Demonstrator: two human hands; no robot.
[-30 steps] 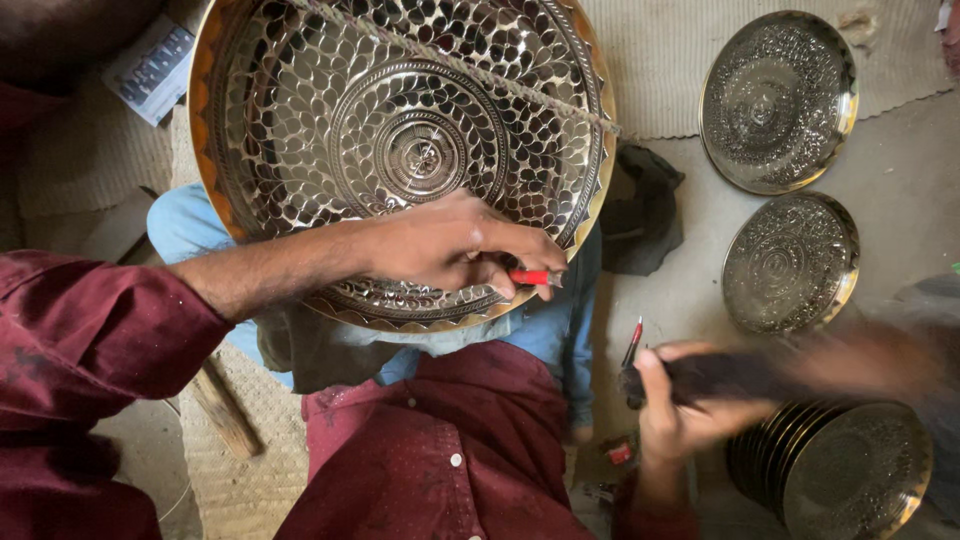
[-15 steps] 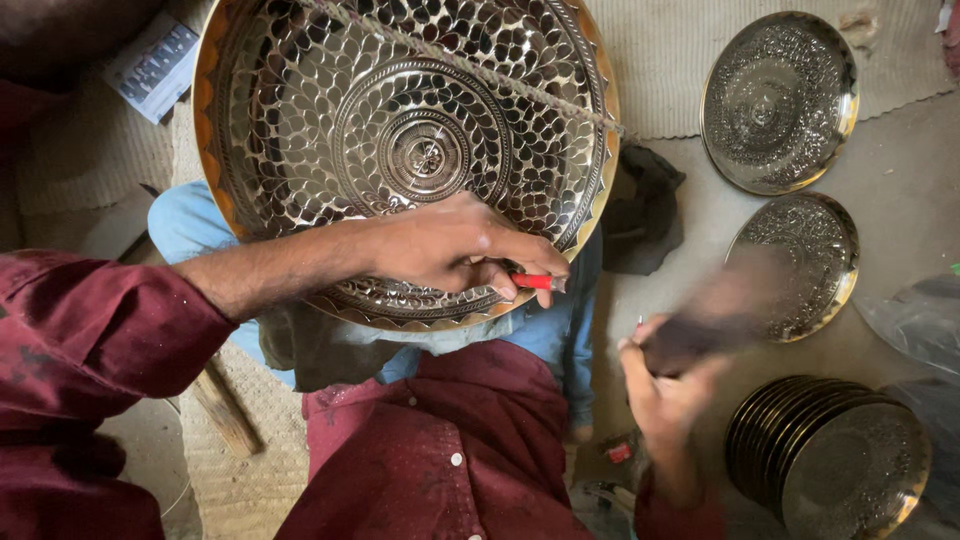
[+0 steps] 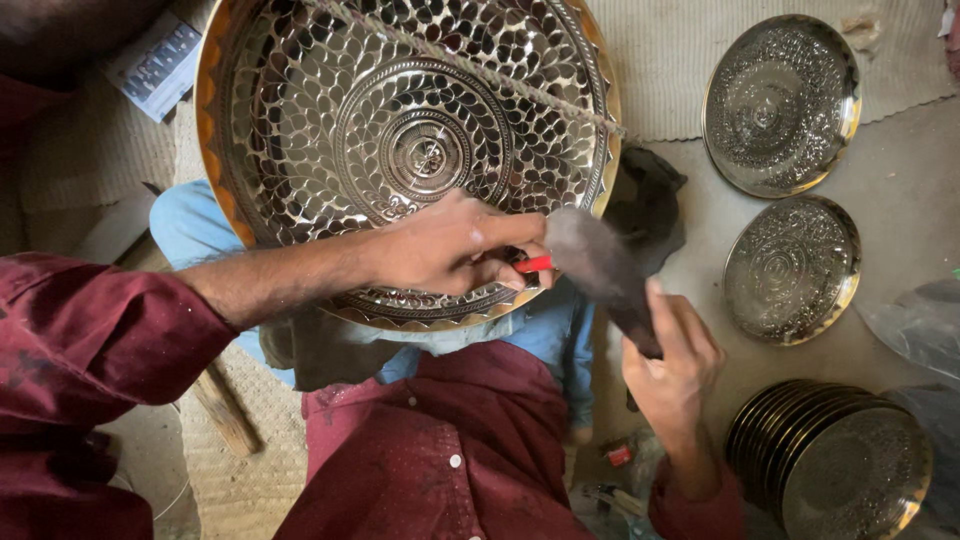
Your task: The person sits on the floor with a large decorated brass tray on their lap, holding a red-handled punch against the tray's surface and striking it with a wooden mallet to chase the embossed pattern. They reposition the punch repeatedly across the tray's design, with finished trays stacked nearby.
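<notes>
A large round engraved brass tray (image 3: pixel 300 130) with a leaf pattern rests tilted on my lap. My left hand (image 3: pixel 450 245) lies on its lower rim, fingers closed around a small red-handled chisel (image 3: pixel 533 264) pressed against the metal. My right hand (image 3: pixel 668 360) grips a dark hammer (image 3: pixel 600 265) by its handle; the blurred hammer head is right at the chisel's end, beside my left fingers.
Two smaller engraved plates (image 3: pixel 782 100) (image 3: pixel 792 268) lie on the floor at the right. A stack of several plates (image 3: pixel 835 465) sits at the lower right. A dark cloth (image 3: pixel 650 200) lies behind the tray, and a woven mat (image 3: pixel 240 480) is under me.
My right hand has swung the hammer from low on the right up and leftward to the chisel. My left hand and the tray have stayed put.
</notes>
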